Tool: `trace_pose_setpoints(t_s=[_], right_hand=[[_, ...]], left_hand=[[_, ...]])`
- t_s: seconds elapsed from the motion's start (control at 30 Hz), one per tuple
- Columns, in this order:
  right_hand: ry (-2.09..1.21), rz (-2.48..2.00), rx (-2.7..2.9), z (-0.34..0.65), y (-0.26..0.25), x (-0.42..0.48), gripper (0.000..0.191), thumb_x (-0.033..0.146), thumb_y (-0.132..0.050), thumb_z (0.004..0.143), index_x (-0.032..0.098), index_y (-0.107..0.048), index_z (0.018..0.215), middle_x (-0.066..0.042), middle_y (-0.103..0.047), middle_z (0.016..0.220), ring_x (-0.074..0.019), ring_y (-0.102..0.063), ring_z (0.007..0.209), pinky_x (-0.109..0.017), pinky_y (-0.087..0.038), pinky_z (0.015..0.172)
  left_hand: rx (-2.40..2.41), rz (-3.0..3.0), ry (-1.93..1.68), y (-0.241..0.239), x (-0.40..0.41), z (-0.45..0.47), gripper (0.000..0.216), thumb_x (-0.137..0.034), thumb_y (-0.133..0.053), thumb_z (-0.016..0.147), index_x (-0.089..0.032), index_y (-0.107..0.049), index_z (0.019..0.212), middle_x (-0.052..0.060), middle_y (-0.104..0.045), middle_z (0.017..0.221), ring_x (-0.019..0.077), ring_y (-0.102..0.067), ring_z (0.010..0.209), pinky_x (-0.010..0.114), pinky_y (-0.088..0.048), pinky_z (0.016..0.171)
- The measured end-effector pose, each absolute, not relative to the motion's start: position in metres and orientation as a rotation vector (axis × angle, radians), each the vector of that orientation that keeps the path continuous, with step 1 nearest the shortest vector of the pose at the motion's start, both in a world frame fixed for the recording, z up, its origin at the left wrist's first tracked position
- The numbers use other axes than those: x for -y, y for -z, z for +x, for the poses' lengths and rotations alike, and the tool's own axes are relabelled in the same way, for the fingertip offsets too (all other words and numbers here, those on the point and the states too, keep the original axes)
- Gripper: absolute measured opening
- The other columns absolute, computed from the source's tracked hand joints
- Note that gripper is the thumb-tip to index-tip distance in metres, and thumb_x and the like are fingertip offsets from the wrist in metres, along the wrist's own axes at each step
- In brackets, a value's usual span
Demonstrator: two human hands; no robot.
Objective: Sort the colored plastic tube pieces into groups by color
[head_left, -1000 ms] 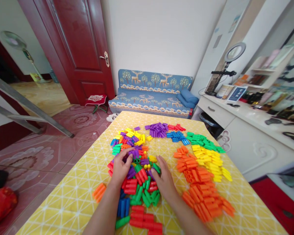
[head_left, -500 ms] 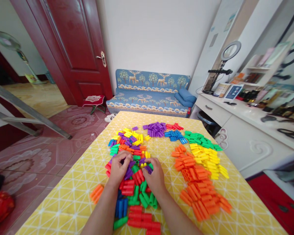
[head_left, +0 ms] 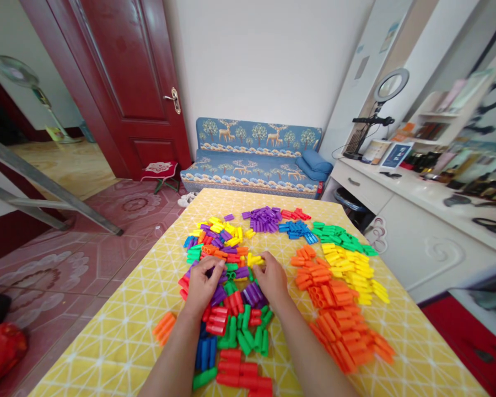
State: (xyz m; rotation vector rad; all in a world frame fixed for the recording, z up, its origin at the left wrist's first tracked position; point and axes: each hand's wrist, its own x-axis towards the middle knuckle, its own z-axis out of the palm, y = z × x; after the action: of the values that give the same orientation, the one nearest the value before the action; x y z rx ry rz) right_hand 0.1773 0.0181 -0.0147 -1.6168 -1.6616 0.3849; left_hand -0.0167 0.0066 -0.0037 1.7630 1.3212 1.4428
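1. At your far left, off the table, a red bag (head_left: 2, 350) lies on the floor tiles, with slanted metal rails (head_left: 45, 184) beyond it and a dark red door (head_left: 119, 82) behind.
2. Near the left edge of the yellow tablecloth (head_left: 119, 331) a few orange pieces (head_left: 164, 326) lie by themselves, well apart from the rest.
3. Your left hand (head_left: 202, 286) rests palm down on the mixed heap of plastic tubes (head_left: 227, 286), fingers curled onto purple pieces; I cannot tell whether it grips one or only presses on them.
4. The mixed heap sits in the middle of the table, straight ahead of you — short rounded tubes in red, green, blue, purple, yellow and orange, jumbled together, with red pieces (head_left: 242, 377) and blue pieces (head_left: 206, 350) nearest your wrists.
5. Your right hand (head_left: 273, 278) lies on the heap's right side, fingertips at a yellow piece (head_left: 254, 259); whether it pinches that piece is hidden by the fingers.
6. Further back lie sorted groups: purple pile (head_left: 264, 218), small red pile (head_left: 294, 214), blue pile (head_left: 296, 229), green pile (head_left: 342, 237).
7. To the right of your right hand the orange pile (head_left: 334, 314) runs toward you, close beside your forearm, with the yellow pile (head_left: 355, 273) just beyond it.
8. At far right stands a white desk (head_left: 417, 220) with a ring light (head_left: 391, 85) — behind the table, a blue sofa (head_left: 256, 157).
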Motion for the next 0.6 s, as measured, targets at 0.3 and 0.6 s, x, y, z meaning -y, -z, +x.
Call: trace_pose_setpoints(t_s=[0.3, 0.6], right_hand=[[-0.369, -1.77, 1.873, 0.173, 0.013, -0.017, 0.028, 0.015, -0.053, 0.079, 0.027, -0.065, 0.1, 0.001, -0.063, 0.107, -0.0157, -0.06, 0.094, -0.022, -0.042, 0.073], [-0.287, -1.887, 2.19, 0.172, -0.003, -0.028, 0.055, 0.014, -0.051, 0.081, 0.032, -0.048, 0.132, -0.007, -0.058, 0.11, -0.0221, -0.06, 0.097, -0.029, -0.042, 0.074]], left_hand=[[-1.342, 1.755, -1.442, 0.005, -0.007, -0.015, 0.028, -0.034, -0.055, 0.085, -0.016, -0.066, 0.067, 0.002, -0.066, 0.071, 0.016, -0.061, 0.071, 0.027, -0.046, 0.07], [-1.355, 1.764, -1.424, 0.005, -0.008, -0.015, 0.028, -0.035, -0.055, 0.085, -0.016, -0.067, 0.069, 0.003, -0.067, 0.073, 0.0167, -0.061, 0.072, 0.027, -0.046, 0.07]])
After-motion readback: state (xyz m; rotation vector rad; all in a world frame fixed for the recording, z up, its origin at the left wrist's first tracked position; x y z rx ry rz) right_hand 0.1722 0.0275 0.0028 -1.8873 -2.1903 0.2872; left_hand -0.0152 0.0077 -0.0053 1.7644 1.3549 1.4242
